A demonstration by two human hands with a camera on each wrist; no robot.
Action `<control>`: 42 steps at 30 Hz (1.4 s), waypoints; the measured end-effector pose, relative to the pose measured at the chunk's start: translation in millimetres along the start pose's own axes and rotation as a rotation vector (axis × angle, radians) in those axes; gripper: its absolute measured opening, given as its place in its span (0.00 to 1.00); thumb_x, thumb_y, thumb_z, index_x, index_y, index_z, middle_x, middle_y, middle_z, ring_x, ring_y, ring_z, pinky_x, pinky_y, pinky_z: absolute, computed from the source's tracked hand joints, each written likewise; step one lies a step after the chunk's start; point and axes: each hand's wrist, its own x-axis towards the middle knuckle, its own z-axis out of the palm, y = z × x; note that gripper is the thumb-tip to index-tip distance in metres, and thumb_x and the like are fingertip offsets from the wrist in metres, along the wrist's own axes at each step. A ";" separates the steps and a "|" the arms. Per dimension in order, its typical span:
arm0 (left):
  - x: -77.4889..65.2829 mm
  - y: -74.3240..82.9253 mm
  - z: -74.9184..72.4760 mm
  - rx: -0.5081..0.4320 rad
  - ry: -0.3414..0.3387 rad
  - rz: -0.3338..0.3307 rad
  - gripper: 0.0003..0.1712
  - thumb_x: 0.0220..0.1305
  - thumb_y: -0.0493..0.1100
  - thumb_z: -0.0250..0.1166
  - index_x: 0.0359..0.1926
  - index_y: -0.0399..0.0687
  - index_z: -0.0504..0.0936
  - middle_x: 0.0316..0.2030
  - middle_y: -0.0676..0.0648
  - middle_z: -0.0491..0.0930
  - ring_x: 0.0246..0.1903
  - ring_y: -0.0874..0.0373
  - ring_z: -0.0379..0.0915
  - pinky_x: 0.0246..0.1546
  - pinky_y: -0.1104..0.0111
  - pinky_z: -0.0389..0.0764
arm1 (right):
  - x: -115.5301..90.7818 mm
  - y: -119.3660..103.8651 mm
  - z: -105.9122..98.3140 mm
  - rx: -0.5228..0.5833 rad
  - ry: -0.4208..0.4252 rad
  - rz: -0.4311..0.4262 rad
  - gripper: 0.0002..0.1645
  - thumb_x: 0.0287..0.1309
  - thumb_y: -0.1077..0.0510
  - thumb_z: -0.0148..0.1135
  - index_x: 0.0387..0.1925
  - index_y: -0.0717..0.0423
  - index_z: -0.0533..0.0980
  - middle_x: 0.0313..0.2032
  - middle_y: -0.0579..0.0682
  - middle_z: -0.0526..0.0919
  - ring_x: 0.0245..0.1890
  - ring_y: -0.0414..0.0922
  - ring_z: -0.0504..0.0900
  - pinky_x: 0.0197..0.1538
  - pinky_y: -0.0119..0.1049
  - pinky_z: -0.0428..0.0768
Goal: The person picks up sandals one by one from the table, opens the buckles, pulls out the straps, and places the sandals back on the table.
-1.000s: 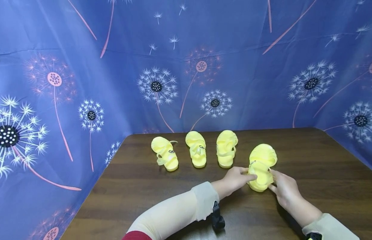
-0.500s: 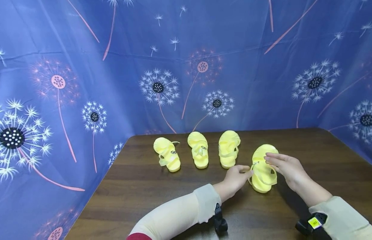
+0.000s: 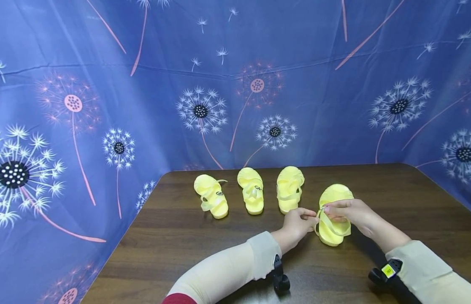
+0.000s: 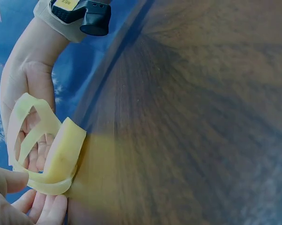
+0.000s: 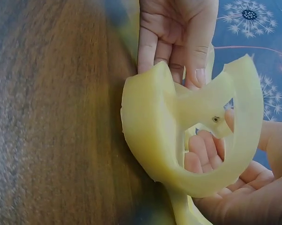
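A pale yellow sandal (image 3: pixel 331 232) lies on the brown table, toe toward me, right of three like it. At its left side my left hand (image 3: pixel 298 221) pinches the sandal's edge by the strap, thumb above and fingers below. My right hand (image 3: pixel 349 213) reaches over from the right and pinches the ankle strap (image 3: pixel 336 228) near its buckle end. In the right wrist view, my right thumb (image 5: pixel 231 120) lies by a small metal stud (image 5: pixel 216 119) on the strap, with curled fingers behind it. The buckle itself is mostly covered by fingers.
Three more yellow sandals stand in a row to the left: one at the far left (image 3: pixel 211 196), one in the middle (image 3: pixel 251 192) and one nearer (image 3: pixel 290 190). A blue dandelion-print cloth (image 3: pixel 315 105) hangs behind the table (image 3: pixel 163 253).
My right hand has left the sandal's lower right side, lifted over it and come down on the strap by the buckle. My left hand has stayed at the left edge.
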 end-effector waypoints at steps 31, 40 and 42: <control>5.8 1.8 2.4 0.480 0.065 0.271 0.03 0.57 0.36 0.69 0.30 0.46 0.89 0.27 0.55 0.85 0.22 0.75 0.66 0.24 0.84 0.70 | -1.3 2.2 -3.4 -0.070 -0.026 0.027 0.31 0.63 0.49 0.62 0.56 0.72 0.74 0.44 0.52 0.85 0.45 0.44 0.81 0.50 0.41 0.79; 4.4 2.8 3.9 0.344 0.069 0.186 0.04 0.58 0.34 0.66 0.31 0.42 0.88 0.23 0.55 0.81 0.22 0.72 0.67 0.23 0.82 0.71 | 2.6 1.7 -4.8 -0.025 -0.087 0.015 0.25 0.66 0.50 0.59 0.48 0.71 0.77 0.27 0.43 0.73 0.34 0.41 0.72 0.43 0.34 0.72; 4.8 2.8 4.8 0.288 0.073 0.147 0.03 0.58 0.35 0.67 0.30 0.41 0.87 0.19 0.54 0.79 0.18 0.71 0.66 0.19 0.81 0.69 | 2.5 1.6 -5.1 -0.016 -0.094 0.009 0.22 0.66 0.50 0.59 0.44 0.68 0.77 0.25 0.43 0.70 0.32 0.41 0.71 0.42 0.34 0.70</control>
